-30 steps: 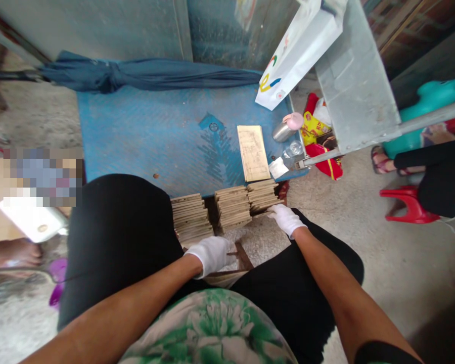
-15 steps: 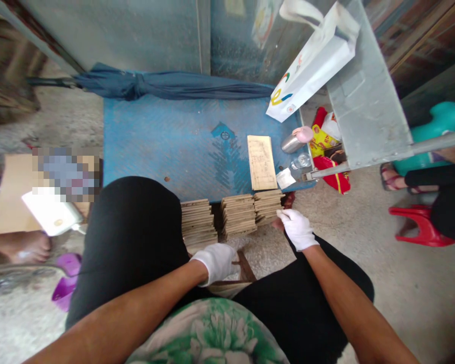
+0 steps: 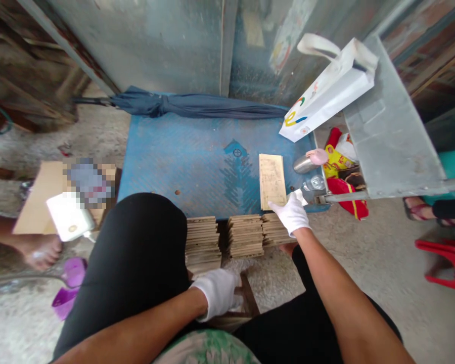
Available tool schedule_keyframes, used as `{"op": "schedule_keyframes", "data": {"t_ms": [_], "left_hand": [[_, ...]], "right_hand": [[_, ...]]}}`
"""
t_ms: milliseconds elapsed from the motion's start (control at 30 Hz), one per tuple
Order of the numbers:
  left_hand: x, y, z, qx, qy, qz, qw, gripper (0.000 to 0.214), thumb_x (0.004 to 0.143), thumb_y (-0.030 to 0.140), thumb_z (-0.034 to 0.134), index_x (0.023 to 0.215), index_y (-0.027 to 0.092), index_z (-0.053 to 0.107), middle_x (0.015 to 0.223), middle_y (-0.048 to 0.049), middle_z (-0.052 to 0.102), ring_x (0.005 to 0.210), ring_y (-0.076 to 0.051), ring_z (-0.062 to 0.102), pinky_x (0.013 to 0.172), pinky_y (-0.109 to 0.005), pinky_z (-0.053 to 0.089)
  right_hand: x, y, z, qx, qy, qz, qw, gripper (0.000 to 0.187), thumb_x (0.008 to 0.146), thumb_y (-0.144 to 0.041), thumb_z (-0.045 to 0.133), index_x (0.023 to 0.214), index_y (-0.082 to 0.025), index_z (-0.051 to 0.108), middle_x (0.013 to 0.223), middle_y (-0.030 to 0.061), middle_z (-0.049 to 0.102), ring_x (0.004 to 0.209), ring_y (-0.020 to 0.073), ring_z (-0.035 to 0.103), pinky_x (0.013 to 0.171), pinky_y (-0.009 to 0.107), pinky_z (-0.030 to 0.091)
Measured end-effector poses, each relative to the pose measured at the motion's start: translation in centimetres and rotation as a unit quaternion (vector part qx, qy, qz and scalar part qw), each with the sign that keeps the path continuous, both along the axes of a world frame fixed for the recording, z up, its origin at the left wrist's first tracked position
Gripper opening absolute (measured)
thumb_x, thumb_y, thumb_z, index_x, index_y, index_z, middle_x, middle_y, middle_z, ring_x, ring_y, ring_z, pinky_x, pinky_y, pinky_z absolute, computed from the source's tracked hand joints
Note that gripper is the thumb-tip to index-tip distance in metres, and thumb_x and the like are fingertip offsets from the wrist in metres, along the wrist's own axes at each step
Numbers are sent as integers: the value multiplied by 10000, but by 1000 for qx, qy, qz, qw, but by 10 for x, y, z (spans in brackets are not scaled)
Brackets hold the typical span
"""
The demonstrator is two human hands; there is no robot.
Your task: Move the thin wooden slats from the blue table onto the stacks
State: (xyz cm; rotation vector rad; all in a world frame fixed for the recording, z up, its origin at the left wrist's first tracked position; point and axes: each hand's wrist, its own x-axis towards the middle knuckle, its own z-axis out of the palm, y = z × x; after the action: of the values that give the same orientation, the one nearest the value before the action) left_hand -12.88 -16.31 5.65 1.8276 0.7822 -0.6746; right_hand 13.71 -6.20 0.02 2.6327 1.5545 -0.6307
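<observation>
My right hand (image 3: 292,212), in a white glove, reaches forward over the right stack of thin wooden boards (image 3: 275,230). Its fingertips touch the near end of a single pale board (image 3: 272,180) lying flat on the blue metal platform (image 3: 197,162). The fingers are spread. My left hand (image 3: 218,293), also gloved, curls around a wooden stool frame (image 3: 246,302) between my knees. Two more board stacks, one (image 3: 201,241) and another (image 3: 245,235), lean against the platform's front edge.
A folded dark umbrella (image 3: 197,105) lies along the platform's back. A white paper bag (image 3: 328,93), a steel bottle with pink lid (image 3: 309,161), a plastic bottle (image 3: 314,183) and red-yellow packets (image 3: 339,174) crowd the right. Another person's foot (image 3: 38,251) and cardboard (image 3: 41,202) are at left; a red stool (image 3: 447,255) is at right.
My right hand has moved forward from the right stack's side up to the single board on the platform. The view has tilted upward. My left hand has stayed on the stool.
</observation>
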Motion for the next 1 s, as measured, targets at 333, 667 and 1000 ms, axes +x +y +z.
{"op": "schedule_keyframes", "data": {"t_ms": [333, 667, 1000], "left_hand": [[-4, 18, 18, -77, 12, 28, 997, 487, 778, 462, 518, 1109, 142, 675, 1043, -210, 696, 942, -401, 670, 768, -488, 533], [0, 27, 33, -115, 25, 57, 991, 486, 807, 457, 512, 1161, 163, 669, 1082, -189, 694, 998, -374, 658, 832, -450, 515], [0, 28, 34, -104, 39, 34, 993, 494, 801, 438, 516, 1201, 180, 648, 1123, -183, 685, 1008, -368, 660, 817, -444, 526]], "right_hand": [[-22, 34, -36, -112, -58, -10, 992, 1320, 579, -654, 723, 1474, 47, 52, 1398, 301, 397, 1320, 389, 384, 1052, 432, 361], [-31, 42, -34, -134, -68, -43, 988, 1247, 560, -575, 735, 1465, 21, 120, 1290, 263, 520, 1205, 364, 516, 980, 405, 450], [-36, 46, -20, -127, -83, -31, 988, 1174, 568, -553, 736, 1429, 40, 201, 1216, 273, 567, 1159, 369, 550, 945, 412, 466]]}}
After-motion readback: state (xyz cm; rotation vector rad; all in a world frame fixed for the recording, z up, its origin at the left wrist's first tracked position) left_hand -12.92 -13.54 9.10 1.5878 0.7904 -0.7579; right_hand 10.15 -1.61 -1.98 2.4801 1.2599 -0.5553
